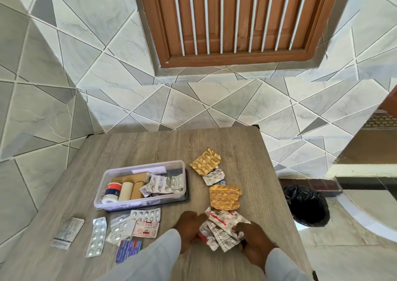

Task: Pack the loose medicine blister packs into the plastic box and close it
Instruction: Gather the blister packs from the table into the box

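Your left hand [190,227], lower centre of the frame: fingers curled onto the left edge of a crumpled pile of red-and-white blister packs [221,230]; the fingertips are hidden under the foil, so whether they pinch it you cannot tell for sure.
Your right hand [252,238], lower right of centre: fingers bent over the pile's right edge, gripping the foil; the thumb is out of sight.
Both sleeves are cut off by the bottom edge.
Plastic box [141,186], centre left on the wooden table [150,143]: open, holding bandage rolls and several silver packs; it seems to sit on a dark lid, mostly hidden beneath it.
Gold blister packs [205,161], [224,197], right of the box: two, with a small white pack between them, partly covered.
Silver blister strips [96,236], lower left: several loose, overlapping; print unreadable, the leftmost blurred.
Black bag [307,207], right of the table, on the floor.
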